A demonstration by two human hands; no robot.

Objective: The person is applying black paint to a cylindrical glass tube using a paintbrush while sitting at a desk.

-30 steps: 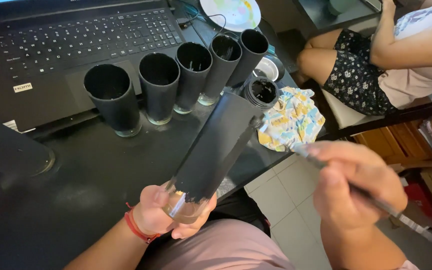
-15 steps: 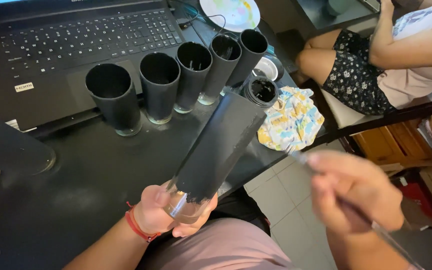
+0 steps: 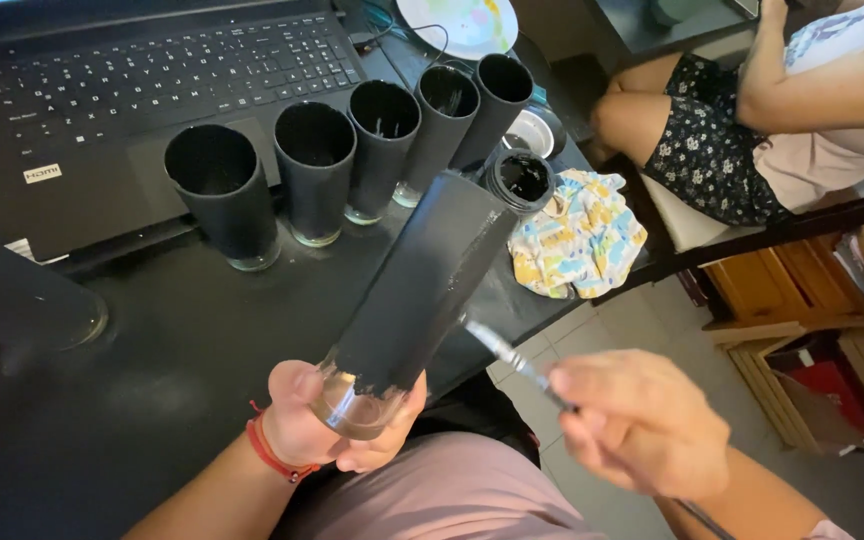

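My left hand (image 3: 327,430) grips the clear base of a tall glass painted black (image 3: 422,285), held tilted with its mouth pointing away over the table edge. My right hand (image 3: 637,420) holds a thin paintbrush (image 3: 512,360) whose tip touches the glass's lower right side. A red band circles my left wrist. An open jar of black paint (image 3: 522,178) stands just beyond the glass's mouth.
Several black-painted glasses (image 3: 317,165) stand in a row on the dark table (image 3: 152,370) in front of a laptop (image 3: 142,80). A paint-stained cloth (image 3: 577,235) lies at the table's edge, a palette plate (image 3: 462,22) farther back. Another person sits at the upper right (image 3: 782,110).
My right hand has drawn the brush from beside the cloth down and left until its tip meets the glass's lower side. The glass has stayed in my left hand.
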